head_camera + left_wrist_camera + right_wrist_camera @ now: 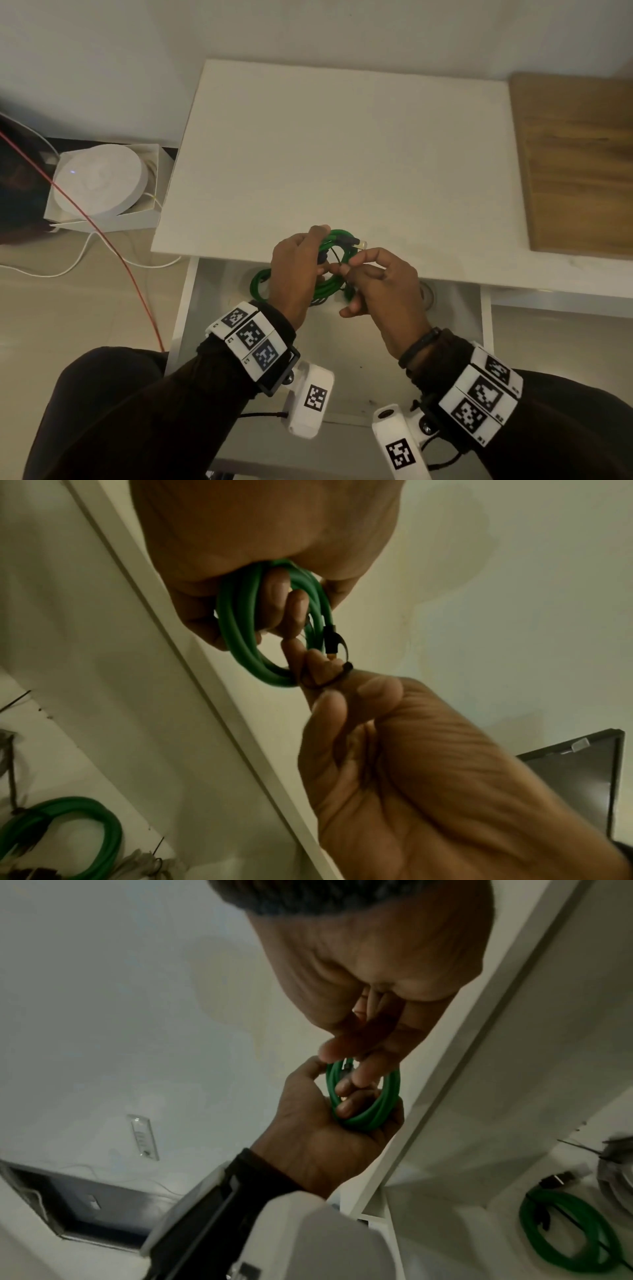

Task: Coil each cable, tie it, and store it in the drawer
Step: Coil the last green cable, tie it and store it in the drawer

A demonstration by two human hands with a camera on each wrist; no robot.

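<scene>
your left hand (297, 270) grips the coiled green rubber cable (240, 631); your right hand (380, 287) pinches its thin black tie (337, 653); no legible writing.

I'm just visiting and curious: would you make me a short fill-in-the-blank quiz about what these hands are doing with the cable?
1. The coiled cable gripped by the left hand is ____ in colour.
2. The right hand pinches a thin black ____ at the coil.
3. A second coil already lies in the open ____.
4. The round white device sits in a white ____ on the floor.

Missing words: green; tie; drawer; box
</scene>
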